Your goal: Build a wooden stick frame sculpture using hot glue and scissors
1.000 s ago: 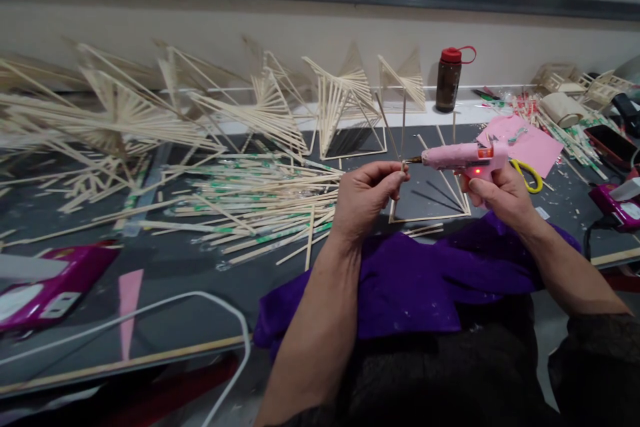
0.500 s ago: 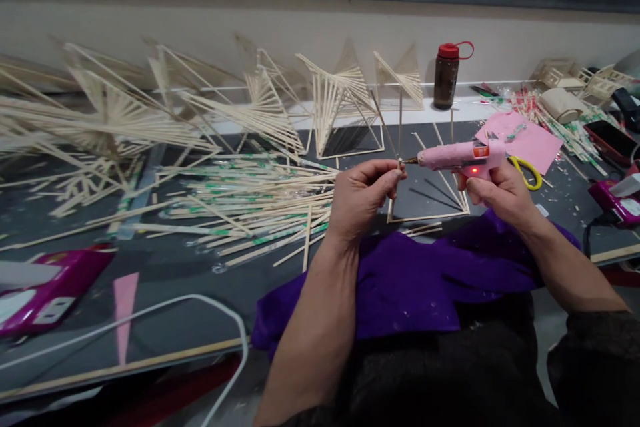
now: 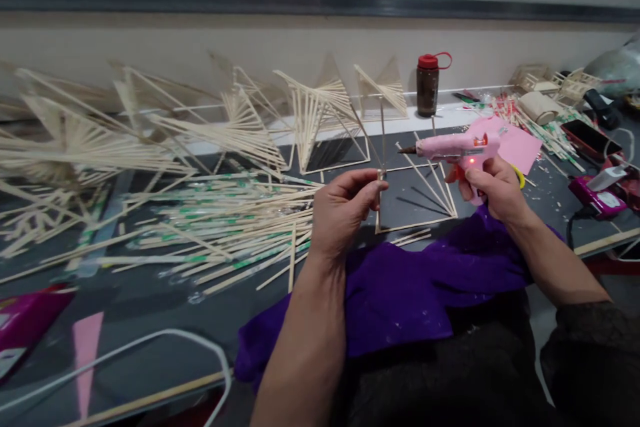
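Note:
My left hand [image 3: 345,207] pinches the near end of a thin wooden stick [image 3: 383,137], which points up and away from my fingertips. In my right hand [image 3: 495,193] is a pink hot glue gun [image 3: 457,145], its red light lit and a finger by the trigger. The gun's dark nozzle aims left, above and a little right of the pinched stick end, apart from it. Below and between my hands, a square stick frame [image 3: 415,224] lies on the dark table with a few slanting sticks rising from it. My left fingers partly cover its left side.
Packaged wooden sticks [image 3: 235,227] spread left of my hand. Twisted stick models [image 3: 327,107] line the wall beside a red-capped bottle [image 3: 427,87]. Purple cloth [image 3: 395,300] lies at the table's front edge. To the right are pink paper [image 3: 520,147] and a phone [image 3: 590,140].
The glue gun's nozzle has drawn up and away from the stick end held in my left hand. The whole view has shifted, so things appear further left and lower.

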A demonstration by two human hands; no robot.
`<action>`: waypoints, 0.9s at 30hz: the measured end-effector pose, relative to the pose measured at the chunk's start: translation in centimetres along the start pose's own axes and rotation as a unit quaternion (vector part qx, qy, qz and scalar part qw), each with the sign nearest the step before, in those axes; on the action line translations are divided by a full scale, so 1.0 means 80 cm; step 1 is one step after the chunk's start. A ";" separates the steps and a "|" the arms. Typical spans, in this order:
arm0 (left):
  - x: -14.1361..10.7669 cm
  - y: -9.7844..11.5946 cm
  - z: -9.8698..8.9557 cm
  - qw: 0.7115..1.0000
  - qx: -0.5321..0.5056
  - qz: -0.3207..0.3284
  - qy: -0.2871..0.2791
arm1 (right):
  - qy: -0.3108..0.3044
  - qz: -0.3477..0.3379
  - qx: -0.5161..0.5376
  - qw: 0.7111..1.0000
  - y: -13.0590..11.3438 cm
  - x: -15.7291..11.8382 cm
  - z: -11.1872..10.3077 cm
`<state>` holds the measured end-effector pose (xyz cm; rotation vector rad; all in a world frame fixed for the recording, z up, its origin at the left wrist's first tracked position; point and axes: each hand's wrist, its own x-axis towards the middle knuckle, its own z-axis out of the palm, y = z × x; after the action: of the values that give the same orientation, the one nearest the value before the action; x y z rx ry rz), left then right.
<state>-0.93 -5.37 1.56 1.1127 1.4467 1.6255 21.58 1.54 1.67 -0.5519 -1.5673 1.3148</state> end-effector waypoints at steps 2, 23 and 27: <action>0.000 0.000 0.000 1.000 0.003 0.000 0.002 | 0.024 0.010 0.019 0.999 0.001 0.005 -0.006; 0.004 -0.004 0.002 0.999 0.013 0.027 0.019 | 0.109 0.094 0.100 0.985 -0.002 0.023 -0.070; 0.003 -0.003 0.003 1.000 0.015 0.022 0.018 | 0.099 0.097 0.095 0.986 0.000 0.015 -0.070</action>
<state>-0.87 -5.00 1.37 1.1444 1.4825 1.6669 25.98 5.21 1.79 -0.7054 -1.2340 1.4897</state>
